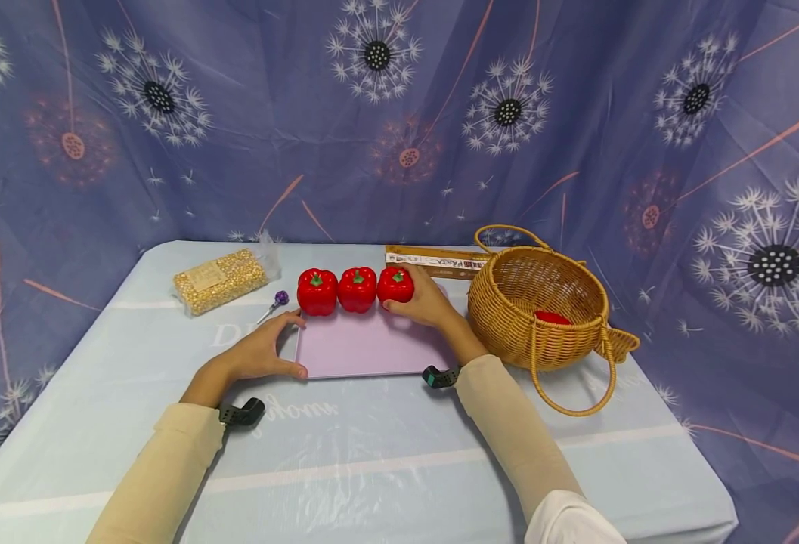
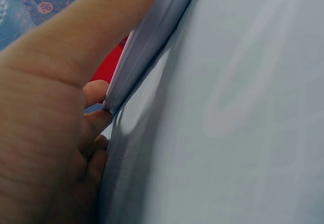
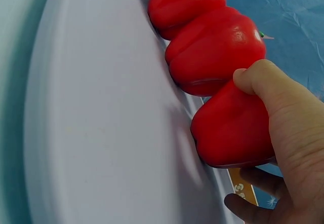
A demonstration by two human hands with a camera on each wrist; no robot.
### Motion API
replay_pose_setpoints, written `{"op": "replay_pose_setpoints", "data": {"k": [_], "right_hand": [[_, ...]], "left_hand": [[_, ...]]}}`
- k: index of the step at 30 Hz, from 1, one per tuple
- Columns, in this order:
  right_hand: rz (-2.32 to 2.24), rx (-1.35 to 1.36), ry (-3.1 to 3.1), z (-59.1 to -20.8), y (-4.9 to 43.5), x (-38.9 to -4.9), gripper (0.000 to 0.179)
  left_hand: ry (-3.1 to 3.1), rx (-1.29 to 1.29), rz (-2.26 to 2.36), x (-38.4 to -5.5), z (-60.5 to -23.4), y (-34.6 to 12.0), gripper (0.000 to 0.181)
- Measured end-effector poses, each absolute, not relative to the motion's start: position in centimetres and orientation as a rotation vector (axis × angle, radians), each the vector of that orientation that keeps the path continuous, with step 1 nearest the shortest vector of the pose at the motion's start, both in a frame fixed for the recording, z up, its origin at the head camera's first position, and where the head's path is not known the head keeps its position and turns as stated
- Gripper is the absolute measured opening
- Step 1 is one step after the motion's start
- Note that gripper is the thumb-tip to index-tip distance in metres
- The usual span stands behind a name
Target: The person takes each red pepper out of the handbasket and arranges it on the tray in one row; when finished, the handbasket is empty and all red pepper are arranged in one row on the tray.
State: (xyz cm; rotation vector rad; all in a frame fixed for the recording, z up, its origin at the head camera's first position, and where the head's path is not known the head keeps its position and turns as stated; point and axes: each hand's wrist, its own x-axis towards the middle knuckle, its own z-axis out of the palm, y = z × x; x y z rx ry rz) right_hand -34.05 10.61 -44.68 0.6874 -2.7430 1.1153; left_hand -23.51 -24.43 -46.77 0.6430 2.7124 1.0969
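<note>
Three red bell peppers stand in a row along the far side of a pale lilac tray: the left pepper, the middle pepper and the right pepper. My right hand grips the right pepper from its right side; in the right wrist view its thumb lies over the pepper and the other fingers reach round beneath. At the tray's left end, my left hand holds the edge, thumb at the near corner and fingers farther back. The left wrist view shows those fingertips against the tray's side.
A wicker basket with a red thing inside stands at the right, one handle hanging toward the front. Behind the tray lies a pasta box. A bag of yellow kernels and a purple-wrapped lollipop lie at the left.
</note>
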Motion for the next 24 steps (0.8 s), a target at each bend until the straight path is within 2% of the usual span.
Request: {"op": "replay_pose_setpoints", "data": {"k": [5,13,24], "right_hand": [[1.085,0.676,-2.744,-44.7,10.7,-34.0,0.085],[1.099,0.596,-2.728,-43.7,10.6,-33.6,0.117],[1.050,0.554,-2.652,-39.6,10.9,-33.2,0.117]], "left_hand": [[2.708,0.646,1.103,-23.5,-46.8,-24.3,0.100],[2.713,0.654,1.105,-23.5,-46.8,-24.3,0.099],[2.704,0.662,1.120,-23.5,-46.8,-24.3,0.099]]}}
